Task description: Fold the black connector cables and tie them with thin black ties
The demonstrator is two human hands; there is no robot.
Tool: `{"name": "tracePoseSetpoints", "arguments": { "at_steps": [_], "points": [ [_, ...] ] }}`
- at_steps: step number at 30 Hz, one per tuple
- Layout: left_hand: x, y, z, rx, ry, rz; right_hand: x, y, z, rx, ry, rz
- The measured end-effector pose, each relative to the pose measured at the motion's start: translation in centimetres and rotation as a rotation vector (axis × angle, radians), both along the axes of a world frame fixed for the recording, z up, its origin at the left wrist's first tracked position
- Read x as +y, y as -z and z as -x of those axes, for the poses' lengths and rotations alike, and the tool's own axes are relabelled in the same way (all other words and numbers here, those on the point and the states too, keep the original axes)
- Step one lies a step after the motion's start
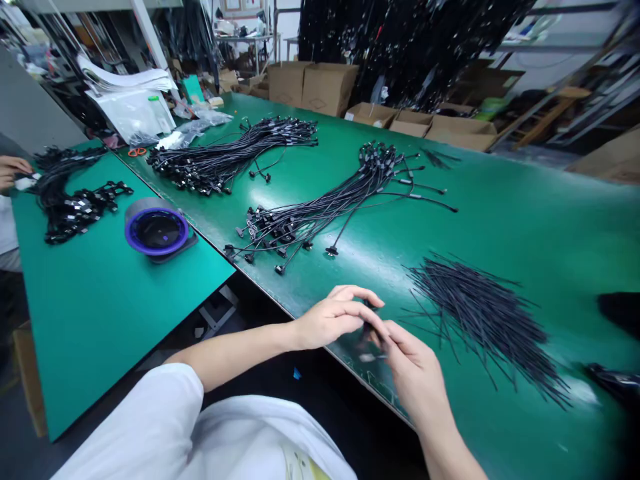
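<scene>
Over the near edge of the green table, my left hand (337, 319) and my right hand (415, 360) meet, fingers closed around a short black cable (369, 328). The cable is gathered between them, mostly covered by fingers and blurred; a pale, smeared end shows just below. Ahead of my hands lies a loose bunch of black cables (325, 203) with connectors at both ends. To the right of my right hand spreads a pile of thin black ties (480, 313).
A larger cable bundle (235, 153) lies farther back. On the lower left table stands a purple-rimmed round container (157, 230), near more cables (80, 207). Another person's hands (13, 170) show at far left. Cardboard boxes (327, 87) line the far edge.
</scene>
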State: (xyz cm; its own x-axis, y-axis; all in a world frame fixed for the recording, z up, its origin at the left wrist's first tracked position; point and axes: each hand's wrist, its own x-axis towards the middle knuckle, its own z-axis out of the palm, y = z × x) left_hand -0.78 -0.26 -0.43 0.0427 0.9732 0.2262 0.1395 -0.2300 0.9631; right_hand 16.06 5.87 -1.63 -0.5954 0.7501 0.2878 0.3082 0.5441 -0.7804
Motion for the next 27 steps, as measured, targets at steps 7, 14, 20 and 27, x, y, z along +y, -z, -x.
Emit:
{"name": "tracePoseSetpoints", "arguments": {
  "at_steps": [7,14,20,27],
  "points": [
    [-0.9,1.6,0.4,-0.082,0.104,0.317,-1.6,-2.3,0.2,-0.121,0.026,-0.71],
    [-1.9,-1.1,1.7,-0.24,0.055,0.267,-2.2,-1.7,0.7,-0.218,-0.09,-0.616],
    [-2.3,1.4,-1.0,-0.443,-0.089,0.378,-1.7,-1.3,0.9,-0.227,0.09,-0.514],
    [-1.5,2.2,-2.6,-0.413,-0.106,0.289,-1.7,0.2,0.8,0.166,-0.084,0.682]
  ]
}}
